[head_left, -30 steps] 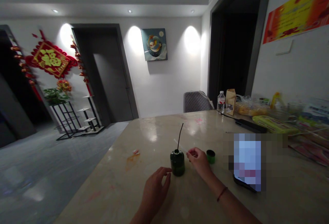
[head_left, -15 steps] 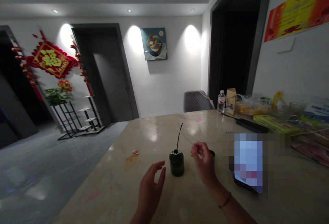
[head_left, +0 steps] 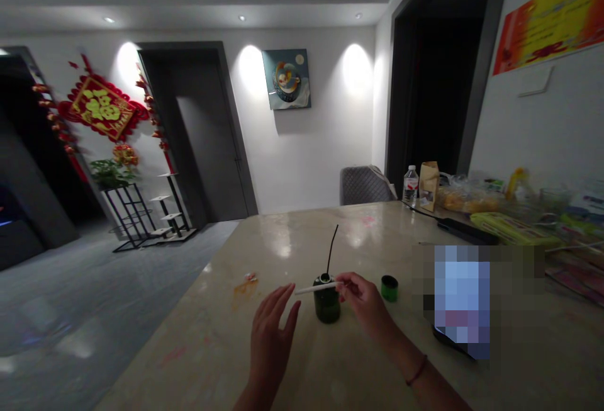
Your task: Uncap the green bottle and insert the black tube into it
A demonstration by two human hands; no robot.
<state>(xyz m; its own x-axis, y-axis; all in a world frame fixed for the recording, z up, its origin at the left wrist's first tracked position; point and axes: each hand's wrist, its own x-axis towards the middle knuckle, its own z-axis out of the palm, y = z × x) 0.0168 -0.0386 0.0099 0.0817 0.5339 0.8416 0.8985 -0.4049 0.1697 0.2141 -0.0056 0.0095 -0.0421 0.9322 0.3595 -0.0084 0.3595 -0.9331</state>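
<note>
Head view: we look forward and down at both our hands over a pale, polished worktop [head_left: 283, 241].

Right hand [head_left: 364, 305]: thumb and fingertips pinched on a white stick [head_left: 317, 287]; a red cord bracelet [head_left: 418, 370] sits at the wrist.

Left hand [head_left: 272, 349]: spread open, fingers apart, holding nothing, just beside the stick's free end.

White stick: level across the front of the bottle's top. We judge it light, thin and fairly stiff; best pinched near one end, without bending it.

Green bottle [head_left: 326, 304]: upright on the worktop between our hands. We judge it fairly heavy for its size and smooth; best gripped around the body.

Black stem [head_left: 332, 248]: thin, slightly tilted, rising from the bottle's mouth. It looks fragile and should be held low, close to the mouth.

Green lid [head_left: 389, 288]: small, standing on the worktop to the right of the bottle, near our right hand.

Surface: glossy, likely slippery, with an orange stain [head_left: 244, 291] left of the bottle.

Room: a gray chair [head_left: 365, 185] stands beyond the worktop; a framed picture [head_left: 286, 78] hangs on the far wall; a black plant stand [head_left: 146, 213] stands on the floor.
</note>
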